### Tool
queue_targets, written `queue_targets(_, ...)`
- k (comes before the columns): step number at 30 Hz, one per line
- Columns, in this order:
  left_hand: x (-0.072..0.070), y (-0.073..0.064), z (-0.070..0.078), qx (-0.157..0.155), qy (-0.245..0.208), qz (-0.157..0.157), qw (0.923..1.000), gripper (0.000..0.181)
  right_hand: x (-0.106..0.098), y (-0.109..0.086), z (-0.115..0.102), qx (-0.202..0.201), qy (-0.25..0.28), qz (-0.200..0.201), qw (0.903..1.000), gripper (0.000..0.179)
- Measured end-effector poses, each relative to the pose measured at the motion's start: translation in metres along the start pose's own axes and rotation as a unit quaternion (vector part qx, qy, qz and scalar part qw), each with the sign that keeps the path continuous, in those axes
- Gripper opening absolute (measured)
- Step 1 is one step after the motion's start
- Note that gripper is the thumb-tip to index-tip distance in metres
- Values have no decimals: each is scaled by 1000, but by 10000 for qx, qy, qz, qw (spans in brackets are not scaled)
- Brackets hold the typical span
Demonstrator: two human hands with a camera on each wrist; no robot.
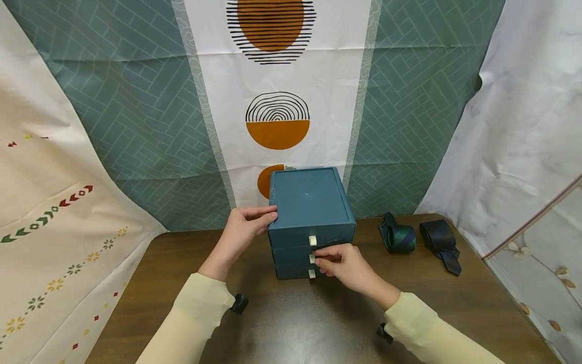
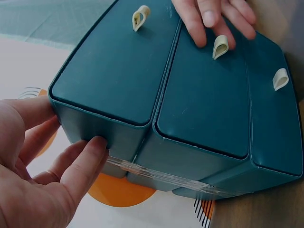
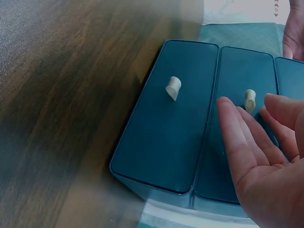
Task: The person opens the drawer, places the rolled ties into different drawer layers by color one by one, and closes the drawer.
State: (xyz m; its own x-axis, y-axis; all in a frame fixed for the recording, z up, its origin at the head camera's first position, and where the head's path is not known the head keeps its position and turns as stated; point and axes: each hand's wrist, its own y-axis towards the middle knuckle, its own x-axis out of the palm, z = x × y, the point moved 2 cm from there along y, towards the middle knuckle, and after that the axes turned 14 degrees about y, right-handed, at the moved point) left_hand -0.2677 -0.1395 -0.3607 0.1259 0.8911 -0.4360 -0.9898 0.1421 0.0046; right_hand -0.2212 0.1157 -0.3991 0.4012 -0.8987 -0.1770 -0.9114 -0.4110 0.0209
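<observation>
A blue-green three-drawer box point(image 1: 309, 199) stands on the table, all its drawers closed. Each drawer front carries a pale loop tab, the middle tab point(image 3: 250, 99) among them. My left hand point(image 1: 247, 225) rests on the box's left side near the top, with fingertips touching the side wall in the left wrist view. My right hand point(image 1: 343, 265) is at the middle drawer front. Its fingers and thumb are spread on either side of the middle tab, apart from each other, and do not pinch it. The top tab point(image 2: 140, 18) and bottom tab point(image 2: 280, 79) are untouched.
Two rolled neckties lie at the right of the box: a green and navy striped one point(image 1: 400, 238) and a dark one point(image 1: 438, 240). Behind the wooden table point(image 1: 291, 323) hangs a patterned cloth point(image 1: 136, 126). Clear tape point(image 2: 175, 179) runs along the box's side.
</observation>
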Motion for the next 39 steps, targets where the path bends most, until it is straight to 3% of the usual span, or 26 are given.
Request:
queue_targets(26, 2, -1, 1, 19, -97, -42, 9999, 35, 7, 4, 6, -146, -133, 69, 9998, 19)
queue_targets(39, 1, 0, -1, 34, -50, -13, 10000, 33, 3, 17, 39, -265, -291, 154, 9991, 17)
